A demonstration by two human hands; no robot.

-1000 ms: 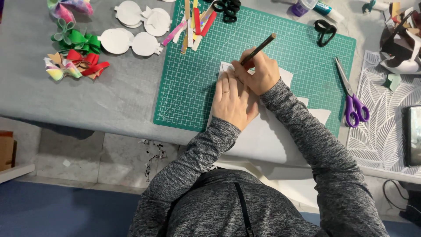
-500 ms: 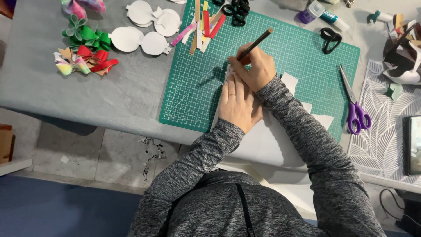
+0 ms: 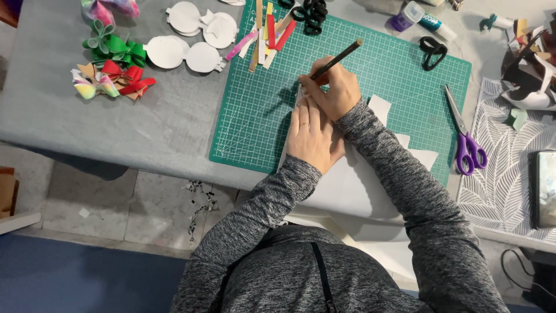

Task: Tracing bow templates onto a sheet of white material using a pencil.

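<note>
On the green cutting mat (image 3: 370,75), a white sheet (image 3: 347,179) is being pinned flat by the open left hand (image 3: 311,136) while a pencil (image 3: 336,59), pinched in the closed right hand (image 3: 333,90), is apparently being traced along it, so steady pressure is being called for.

You work at a grey table (image 3: 116,133) under even light; below it lie pale floor tiles (image 3: 116,214) and a blue mat (image 3: 75,278)

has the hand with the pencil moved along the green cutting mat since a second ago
Cannot tell. The right hand holds the pencil at the white sheet's upper left corner on the green mat, much as before; the small shift in view looks like camera movement.
</note>
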